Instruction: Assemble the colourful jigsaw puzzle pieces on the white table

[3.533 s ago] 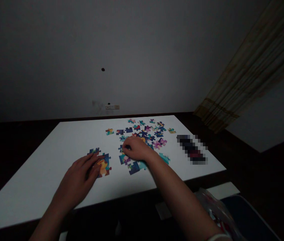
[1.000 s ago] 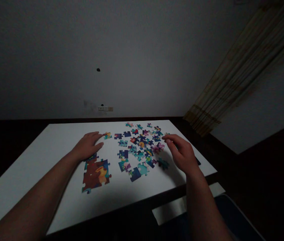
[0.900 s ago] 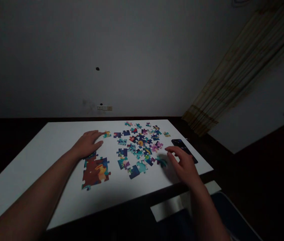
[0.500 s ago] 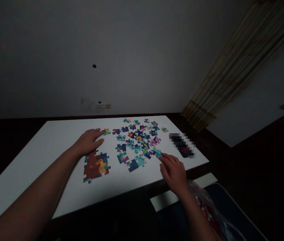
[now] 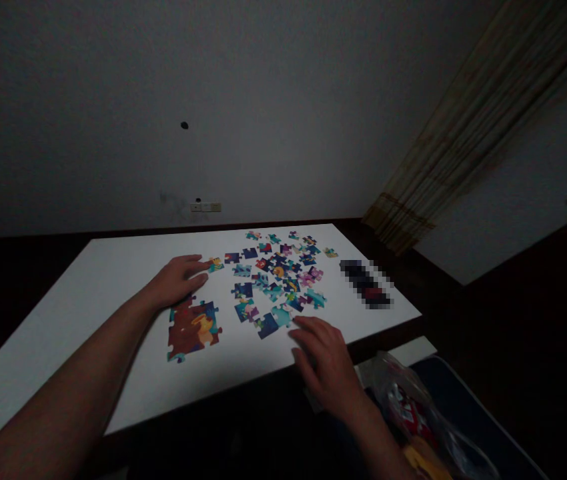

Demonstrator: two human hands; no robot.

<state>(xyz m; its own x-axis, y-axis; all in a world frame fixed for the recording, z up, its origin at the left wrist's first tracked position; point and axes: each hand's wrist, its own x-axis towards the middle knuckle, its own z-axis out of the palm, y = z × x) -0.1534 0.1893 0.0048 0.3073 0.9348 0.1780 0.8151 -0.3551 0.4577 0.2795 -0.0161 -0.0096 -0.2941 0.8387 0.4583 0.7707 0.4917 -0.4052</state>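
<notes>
My left hand (image 5: 179, 280) rests on the white table, its fingers stretched out and its thumb apart. Its fingertips are at a yellow-and-teal puzzle piece (image 5: 216, 265). Just below the wrist lies a joined block of brown puzzle pieces (image 5: 188, 328) with an orange shape on it; the hand hides part of its top edge. Over the table's front edge is my right hand (image 5: 324, 353), fingers apart and nothing held. Its fingertips are close to a pale teal puzzle piece (image 5: 281, 316); whether they touch it I cannot tell. Many loose puzzle pieces (image 5: 278, 271) spread between the hands.
A blurred-out dark object (image 5: 366, 285) lies on the right of the white table (image 5: 88, 287). Below the table's right front corner is a clear plastic bag (image 5: 416, 407) with red things inside. Behind stand a grey wall and a curtain (image 5: 428, 160).
My right hand has moved left and nearer to me, off a teal piece at the right of the loose pieces, which now shows fully. My left hand stays almost where it was.
</notes>
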